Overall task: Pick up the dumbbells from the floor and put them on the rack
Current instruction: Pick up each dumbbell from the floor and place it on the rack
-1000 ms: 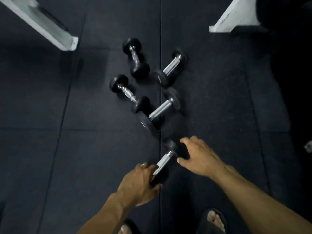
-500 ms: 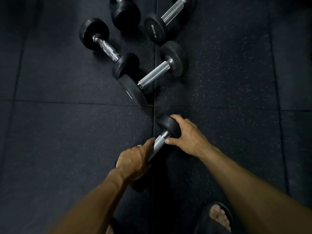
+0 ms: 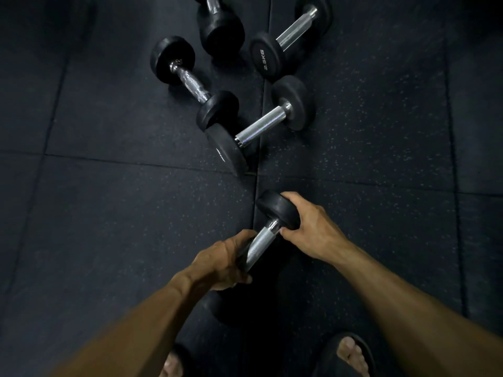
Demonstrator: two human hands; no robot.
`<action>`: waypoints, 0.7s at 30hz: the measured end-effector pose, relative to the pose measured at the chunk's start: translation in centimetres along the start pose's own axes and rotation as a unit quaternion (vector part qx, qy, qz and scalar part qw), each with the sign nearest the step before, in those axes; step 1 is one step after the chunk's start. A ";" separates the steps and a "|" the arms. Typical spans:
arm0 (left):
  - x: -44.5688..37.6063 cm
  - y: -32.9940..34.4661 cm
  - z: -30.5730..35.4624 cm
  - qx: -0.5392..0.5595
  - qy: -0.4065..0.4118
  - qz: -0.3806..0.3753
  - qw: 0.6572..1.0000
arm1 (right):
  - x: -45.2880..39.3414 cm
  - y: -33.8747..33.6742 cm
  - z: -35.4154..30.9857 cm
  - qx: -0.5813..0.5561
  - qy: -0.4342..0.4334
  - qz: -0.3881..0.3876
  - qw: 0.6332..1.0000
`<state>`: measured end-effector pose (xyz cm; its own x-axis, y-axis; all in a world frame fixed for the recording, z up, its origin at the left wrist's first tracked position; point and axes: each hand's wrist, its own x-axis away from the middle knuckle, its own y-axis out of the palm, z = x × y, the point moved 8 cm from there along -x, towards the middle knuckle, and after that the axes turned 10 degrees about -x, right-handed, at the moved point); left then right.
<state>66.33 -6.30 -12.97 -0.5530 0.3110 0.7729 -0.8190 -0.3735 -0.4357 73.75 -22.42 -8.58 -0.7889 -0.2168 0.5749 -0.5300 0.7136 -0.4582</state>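
A black dumbbell with a chrome knurled handle point(image 3: 261, 242) lies on the dark rubber floor in front of me. My left hand point(image 3: 220, 263) is wrapped around the lower part of its handle. My right hand point(image 3: 310, 229) grips its far black head. The near head sits in shadow below my left hand. Beyond lie several more dumbbells: one angled right point(image 3: 261, 126), one angled left point(image 3: 190, 83), one marked 2.5KG point(image 3: 291, 36), and one cut off by the top edge point(image 3: 220, 25). No rack is in view.
Dark speckled rubber floor tiles point(image 3: 109, 213) with seams spread all around. My two feet in black sandals show at the bottom edge, left point(image 3: 174, 363) and right point(image 3: 351, 352). The nearest loose dumbbell's head lies just beyond the held one.
Both hands reached the dumbbell and closed on it, the left on the handle and the right on the far head. The view dropped closer to the floor; the white frame parts left view.
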 end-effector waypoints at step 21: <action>32.1 -28.7 21.0 -0.048 0.104 0.136 0.984 | 23.7 -25.1 -36.9 0.028 -0.099 0.109 0.989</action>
<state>75.28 -3.96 34.01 -0.7649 0.3862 0.5155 -0.6416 -0.3858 -0.6630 79.82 -20.85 41.54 -0.9288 -0.1918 0.3171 -0.3525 0.7208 -0.5968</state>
